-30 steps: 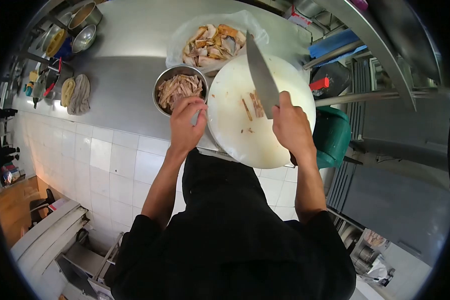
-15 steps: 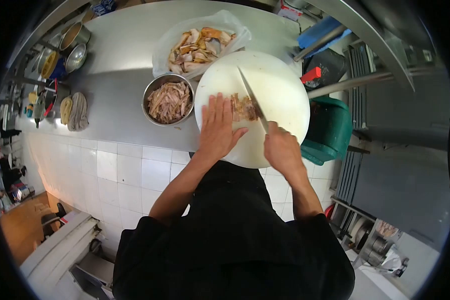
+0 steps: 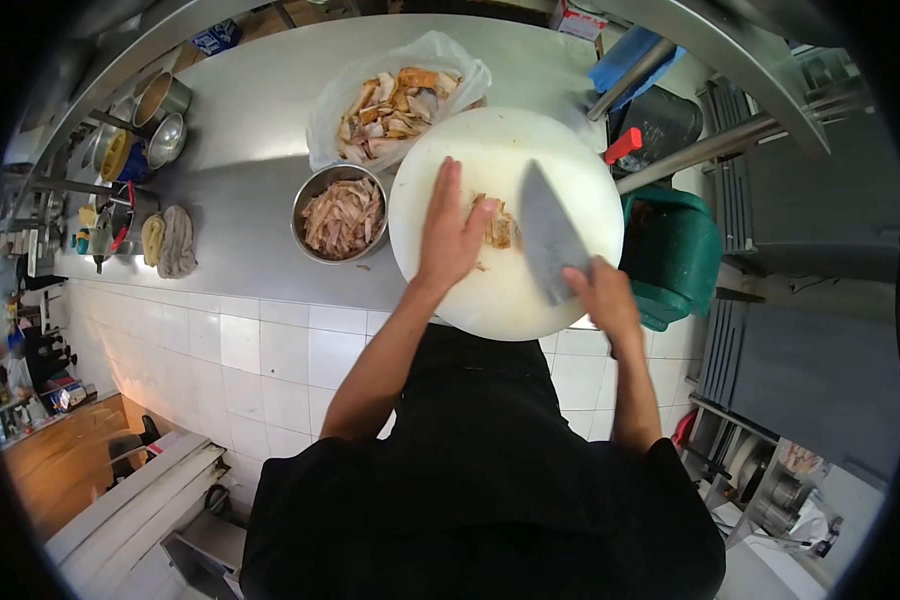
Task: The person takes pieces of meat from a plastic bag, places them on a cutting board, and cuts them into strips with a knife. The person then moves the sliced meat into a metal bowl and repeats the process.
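Observation:
A round white cutting board (image 3: pixel 470 310) lies at the front edge of the steel counter. Some cut pieces of cooked meat (image 3: pixel 500 230) rest on its middle. My left hand (image 3: pixel 452 235) is on the board just left of the meat, fingers straight and thumb out towards the pieces. In my right hand (image 3: pixel 605 298) is a kitchen knife (image 3: pixel 550 235), its broad blade turned flat side up, to the right of the meat and apart from it. Left of the board stands a steel bowl (image 3: pixel 300 230) full of sliced meat (image 3: pixel 342 220).
Behind the bowl, an open plastic bag (image 3: pixel 325 120) holds larger meat pieces (image 3: pixel 400 110). A green bin (image 3: pixel 675 245) stands right of the board, near a red handle (image 3: pixel 624 146). Folded cloths (image 3: pixel 178 243) and metal pots (image 3: pixel 162 98) sit on the left. A metal rail (image 3: pixel 705 152) runs at right.
The knife has moved right, off the meat, and its blade has tipped from edge-down to flat. My left hand has turned, with its thumb now nearer the meat. The view has shifted slightly.

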Demonstrator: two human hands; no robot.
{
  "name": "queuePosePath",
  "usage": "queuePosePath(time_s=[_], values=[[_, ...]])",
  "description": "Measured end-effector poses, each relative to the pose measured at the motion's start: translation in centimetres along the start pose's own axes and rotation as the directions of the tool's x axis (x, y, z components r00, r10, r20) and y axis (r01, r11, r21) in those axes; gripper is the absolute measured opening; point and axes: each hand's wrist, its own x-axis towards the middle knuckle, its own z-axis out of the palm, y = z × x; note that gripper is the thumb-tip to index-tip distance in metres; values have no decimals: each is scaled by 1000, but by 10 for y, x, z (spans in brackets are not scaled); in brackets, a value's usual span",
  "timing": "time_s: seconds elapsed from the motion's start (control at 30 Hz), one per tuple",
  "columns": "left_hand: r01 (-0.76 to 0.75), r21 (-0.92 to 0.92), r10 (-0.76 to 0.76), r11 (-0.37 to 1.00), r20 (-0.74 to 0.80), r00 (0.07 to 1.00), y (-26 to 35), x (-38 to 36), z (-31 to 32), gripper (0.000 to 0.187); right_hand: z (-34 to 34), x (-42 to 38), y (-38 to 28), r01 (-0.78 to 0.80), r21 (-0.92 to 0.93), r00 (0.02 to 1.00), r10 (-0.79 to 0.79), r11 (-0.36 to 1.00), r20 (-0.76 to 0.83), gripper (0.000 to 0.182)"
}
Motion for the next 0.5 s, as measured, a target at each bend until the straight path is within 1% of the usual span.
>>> queuePosePath(time_s=[0.03,0.07,0.1,0.13,0.2,0.23,0.3,0.33,0.37,0.4,0.43,0.47,0.5], values=[[-13,133,11,991,20,1000,0,-1,14,68,15,4,-20,38,-61,999,-38,997,7,49],[-27,262,18,965,39,999,-1,-3,24,70,29,9,-40,27,-73,999,-25,997,30,51],[-68,362,50,930,58,997,-1,-4,28,67,37,12,-61,66,-73,997,-63,995,55,47],[-66,368,50,927,53,997,-3,-5,25,67,44,14,-75,74,-69,996,-70,995,57,47],[-70,499,81,863,0,997,-9,-2,13,61,58,20,-100,130,49,987,-134,990,89,43],[-46,555,75,831,-30,997,-14,0,1,57,61,23,-111,139,56,986,-143,989,90,43],[-73,591,178,803,-121,977,-31,0,-29,53,63,28,-134,262,117,949,-278,958,148,38],[-80,609,218,789,-155,964,-37,-1,-46,52,65,31,-144,267,122,947,-284,956,151,38],[-79,613,218,786,-156,963,-44,0,-63,52,68,33,-155,311,129,934,-328,942,143,36],[-58,610,232,790,-210,950,-51,4,-79,50,67,35,-165,354,133,919,-371,926,131,35],[-40,605,247,795,-264,932,-58,7,-91,48,59,34,-177,339,106,920,-353,935,171,33],[-42,607,252,794,-265,931,-65,10,-101,48,57,35,-179,343,107,919,-357,933,168,33],[22,565,162,825,-274,948,-75,11,-109,46,54,36,-177,355,58,924,-359,933,135,31]])
